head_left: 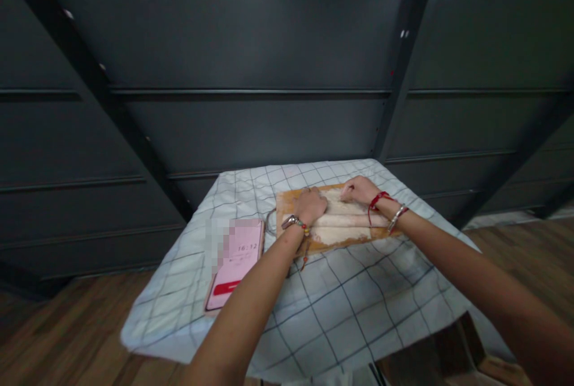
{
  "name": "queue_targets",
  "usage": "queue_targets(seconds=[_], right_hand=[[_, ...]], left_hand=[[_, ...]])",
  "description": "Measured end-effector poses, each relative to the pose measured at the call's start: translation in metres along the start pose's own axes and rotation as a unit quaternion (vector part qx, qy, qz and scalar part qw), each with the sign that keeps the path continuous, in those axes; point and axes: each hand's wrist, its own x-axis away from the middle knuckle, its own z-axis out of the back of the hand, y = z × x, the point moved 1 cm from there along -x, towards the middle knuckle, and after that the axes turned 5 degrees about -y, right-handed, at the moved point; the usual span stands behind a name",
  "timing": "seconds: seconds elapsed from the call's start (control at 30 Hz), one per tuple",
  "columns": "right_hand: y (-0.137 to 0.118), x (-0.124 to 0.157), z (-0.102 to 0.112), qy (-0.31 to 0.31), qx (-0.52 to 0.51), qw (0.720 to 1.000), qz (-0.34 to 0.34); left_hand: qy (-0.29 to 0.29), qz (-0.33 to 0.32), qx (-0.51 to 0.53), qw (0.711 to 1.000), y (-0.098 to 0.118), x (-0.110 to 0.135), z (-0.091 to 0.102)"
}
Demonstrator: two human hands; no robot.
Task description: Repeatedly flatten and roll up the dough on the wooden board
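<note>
A flat brown board or stiff paper sheet [287, 201] lies on the cloth-covered table, its face patchy with a torn, whitish layer. A pale rolled strip [345, 220] runs across it from side to side. My left hand [310, 205] rests on the left half of the sheet, fingers forward and seemingly laid on the surface, palm down. Over the upper right part is my right hand [361, 189], its thumb and fingers pinched together close to the whitish layer. What sits between those fingertips is too small to make out. Bracelets circle both wrists.
A phone [237, 263] with a pink screen reading 16:12 lies left of the sheet. White checked cloth [336, 296] covers the small table. Dark metal panels [251, 129] rise right behind it. An open cardboard box [448, 350] stands below the front right edge, on wooden flooring.
</note>
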Motion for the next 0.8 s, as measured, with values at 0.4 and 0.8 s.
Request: queue_targets(seconds=[0.4, 0.8], right_hand=[[-0.007, 0.007, -0.003, -0.029, 0.042, 0.997, 0.059], [0.012, 0.037, -0.008, -0.027, 0.065, 0.989, 0.132]], left_hand=[[0.002, -0.002, -0.011, 1.000, 0.000, 0.000, 0.001], [-0.012, -0.011, -0.043, 0.999, -0.002, -0.003, -0.006]])
